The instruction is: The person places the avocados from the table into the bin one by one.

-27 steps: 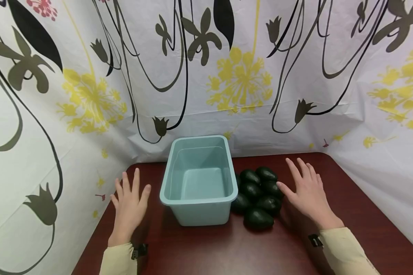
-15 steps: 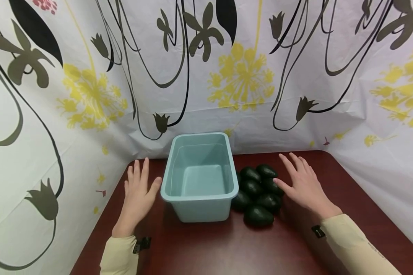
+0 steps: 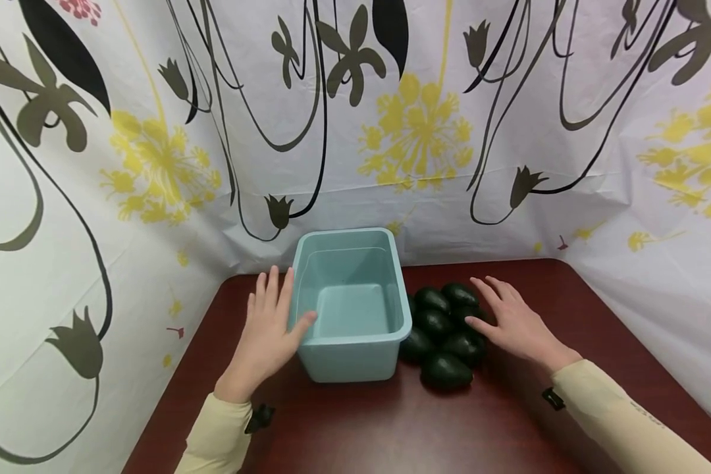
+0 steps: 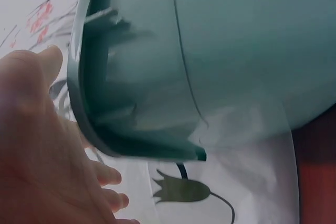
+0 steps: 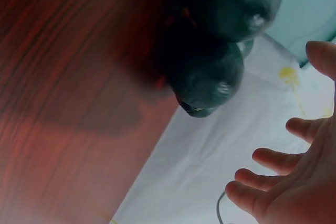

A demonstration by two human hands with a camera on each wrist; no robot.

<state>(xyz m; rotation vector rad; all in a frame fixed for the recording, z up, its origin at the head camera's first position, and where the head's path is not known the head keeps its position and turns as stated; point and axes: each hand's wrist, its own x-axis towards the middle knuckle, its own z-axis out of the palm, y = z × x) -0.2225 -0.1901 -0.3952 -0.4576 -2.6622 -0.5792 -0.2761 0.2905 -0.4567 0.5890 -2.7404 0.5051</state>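
Note:
A pale blue-green plastic tub stands at the back middle of the table, with nothing inside it. My left hand is spread at the tub's left side, its thumb overlapping the near left corner of the rim in the head view. In the left wrist view the fingers lie beside the rim. To the right of the tub is a cluster of several dark green avocados. My right hand hovers at the right side of the cluster, fingers apart and holding nothing. The right wrist view has the avocados ahead of the palm.
The dark red-brown wooden table has rounded far corners. A white cloth with printed flowers hangs close behind the tub and along the left and right sides. Each wrist wears a small black device.
My left hand has moved right, from beside the table's left part to the tub's rim. My right hand has shifted slightly left, closer to the avocados. The tub and avocados stay put.

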